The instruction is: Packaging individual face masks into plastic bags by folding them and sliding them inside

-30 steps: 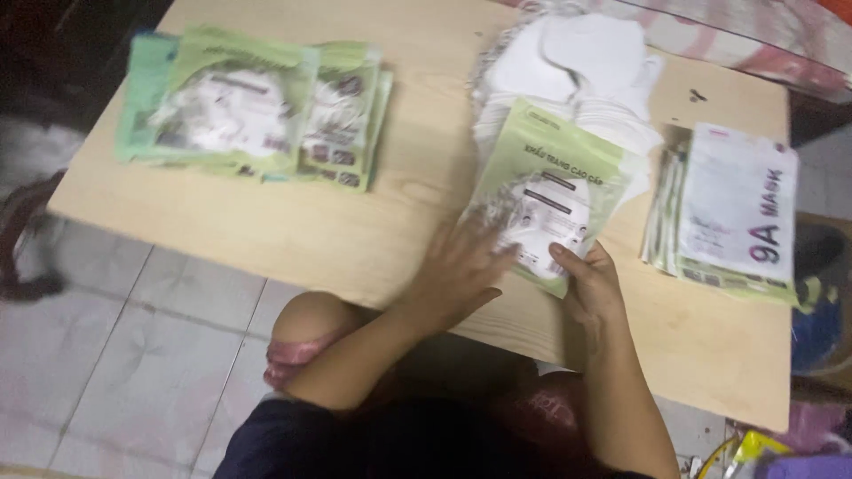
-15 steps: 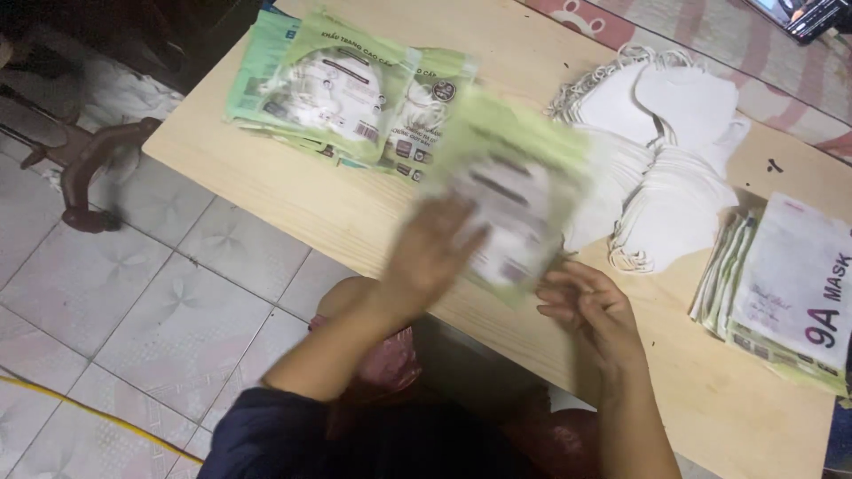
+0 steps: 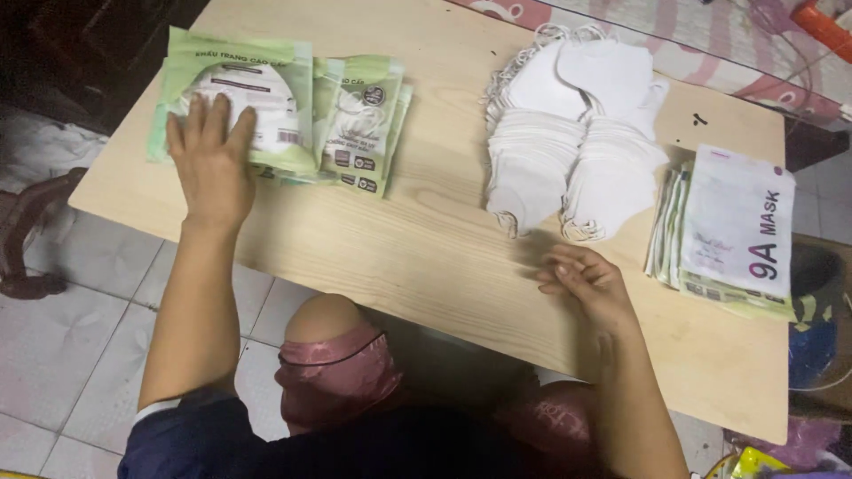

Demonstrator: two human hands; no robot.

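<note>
My left hand point(image 3: 211, 160) lies flat, fingers spread, on a green mask packet point(image 3: 257, 89) that tops a stack of green packets point(image 3: 359, 124) at the table's far left. My right hand point(image 3: 587, 282) rests near the front edge with fingers loosely curled and nothing in it, just below two piles of white face masks point(image 3: 577, 146). A stack of white and green flat pouches point(image 3: 732, 231) lies to the right of that hand.
The light wooden table point(image 3: 426, 239) stands over a tiled floor point(image 3: 80, 302). My knees in pink cloth point(image 3: 337, 364) show under the front edge. A patterned mat point(image 3: 710, 44) lies beyond the table, and a dark chair leg point(image 3: 27, 248) is at the left.
My left hand carried a green packet from the table's middle to the left stack and laid it on top. My right hand let go of it and stayed near the front edge.
</note>
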